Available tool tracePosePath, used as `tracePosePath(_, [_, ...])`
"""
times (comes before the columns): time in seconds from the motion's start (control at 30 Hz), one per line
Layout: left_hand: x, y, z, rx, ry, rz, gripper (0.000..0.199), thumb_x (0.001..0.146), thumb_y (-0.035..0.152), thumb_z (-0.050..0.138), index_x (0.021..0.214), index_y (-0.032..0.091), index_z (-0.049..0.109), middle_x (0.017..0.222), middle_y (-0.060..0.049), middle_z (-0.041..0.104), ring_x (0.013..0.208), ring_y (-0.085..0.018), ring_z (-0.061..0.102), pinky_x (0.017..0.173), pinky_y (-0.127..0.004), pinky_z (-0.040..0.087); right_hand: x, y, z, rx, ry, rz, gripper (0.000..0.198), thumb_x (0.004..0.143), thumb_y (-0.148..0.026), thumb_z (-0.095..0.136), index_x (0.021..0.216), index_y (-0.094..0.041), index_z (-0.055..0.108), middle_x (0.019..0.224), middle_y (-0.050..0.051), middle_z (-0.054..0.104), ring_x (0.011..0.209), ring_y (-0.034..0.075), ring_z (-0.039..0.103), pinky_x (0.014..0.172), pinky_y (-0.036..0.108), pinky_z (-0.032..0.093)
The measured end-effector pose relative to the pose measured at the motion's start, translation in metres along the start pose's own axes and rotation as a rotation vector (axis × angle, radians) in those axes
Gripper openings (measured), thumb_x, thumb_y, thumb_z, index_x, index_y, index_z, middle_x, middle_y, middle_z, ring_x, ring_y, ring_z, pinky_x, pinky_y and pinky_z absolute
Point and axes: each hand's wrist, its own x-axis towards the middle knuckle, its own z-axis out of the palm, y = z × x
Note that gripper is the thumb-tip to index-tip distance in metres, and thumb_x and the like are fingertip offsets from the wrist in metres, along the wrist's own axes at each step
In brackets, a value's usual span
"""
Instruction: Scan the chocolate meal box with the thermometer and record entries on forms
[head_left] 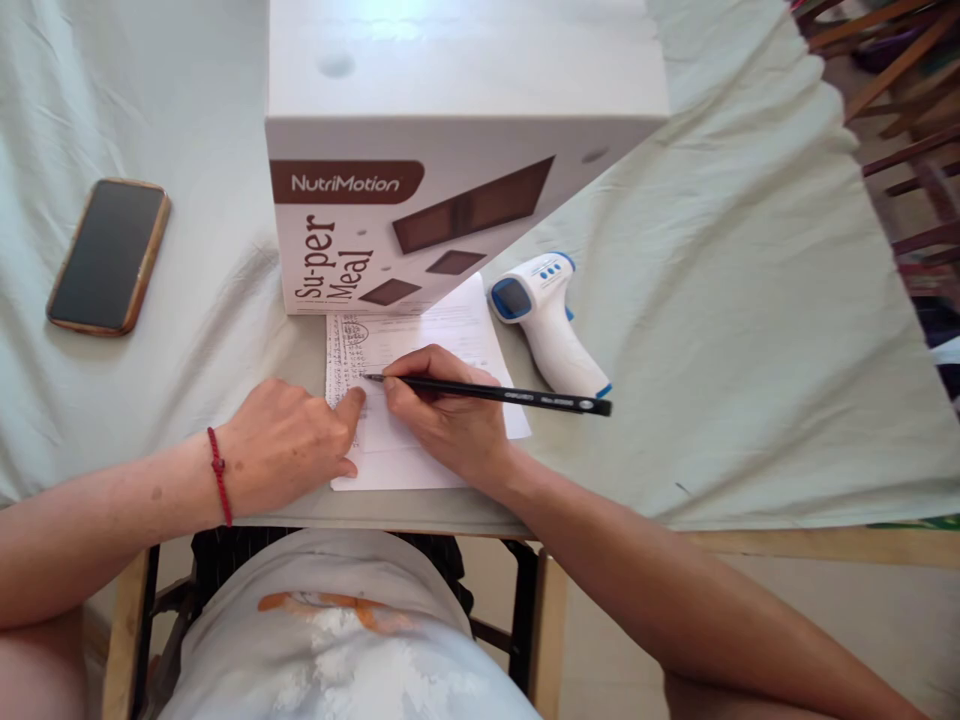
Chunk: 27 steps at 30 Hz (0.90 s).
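My right hand (450,418) is closed round a slim black pen (517,393), whose tip touches a white sheet of paper (420,470). Small dense handwriting and fainter lines cover part of the sheet, and a loop is drawn near its top left. My left hand (292,440) presses on the sheet's left edge, index finger and thumb apart, holding nothing. That index fingertip lies just below the pen's tip. A red cord bracelet (219,476) circles my left wrist. The far end of the paper runs up to a large white box (337,140), which hides anything behind it.
Right of the paper lies a white and blue infrared thermometer (551,325). A dark-screened phone (109,257) in a brown case rests at the left. A pale green cloth (750,350) with creases covers the table. Wooden chairs (911,170) stand beyond its right edge.
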Motion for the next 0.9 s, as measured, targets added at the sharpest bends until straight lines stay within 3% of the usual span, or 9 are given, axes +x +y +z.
tracePosePath(0.27, [-0.001,0.000,0.000,0.016,-0.006,0.000,0.065,0.096,0.047,0.068,0.143,0.006,0.050,0.078,-0.012,0.077,0.078,-0.034,0.076,0.058,-0.035,0.044,0.000,0.002,0.001,0.033,0.037,0.040,0.005,0.077,-0.019,0.058,0.073,-0.023,0.060,0.062,-0.004,0.064,0.053,0.011,0.051,0.053,0.025,0.045])
tracePosePath(0.6, [-0.002,0.001,0.000,0.011,-0.008,-0.009,0.064,0.095,0.044,0.070,0.142,0.007,0.050,0.076,-0.012,0.076,0.078,-0.034,0.076,0.059,-0.033,0.044,0.001,0.001,-0.001,-0.008,-0.015,0.015,0.008,0.078,-0.018,0.057,0.072,-0.023,0.057,0.059,-0.005,0.060,0.051,0.011,0.049,0.051,0.025,0.043])
tracePosePath(0.77, [0.000,0.000,-0.002,0.008,-0.012,-0.010,0.061,0.096,0.045,0.068,0.142,0.008,0.050,0.081,-0.012,0.077,0.080,-0.034,0.076,0.059,-0.034,0.045,0.005,0.001,-0.012,-0.054,0.030,-0.157,0.009,0.086,-0.016,0.057,0.084,-0.024,0.061,0.071,-0.002,0.066,0.061,0.014,0.059,0.059,0.028,0.050])
tracePosePath(0.9, [0.005,-0.004,-0.006,-0.005,0.017,-0.018,0.050,0.094,0.043,0.071,0.130,0.011,0.059,0.078,-0.010,0.077,0.075,-0.031,0.075,0.058,-0.031,0.044,0.011,0.004,-0.042,-0.233,-0.120,-0.369,0.018,0.095,-0.015,0.050,0.103,-0.023,0.064,0.094,0.006,0.069,0.081,0.017,0.067,0.072,0.031,0.054])
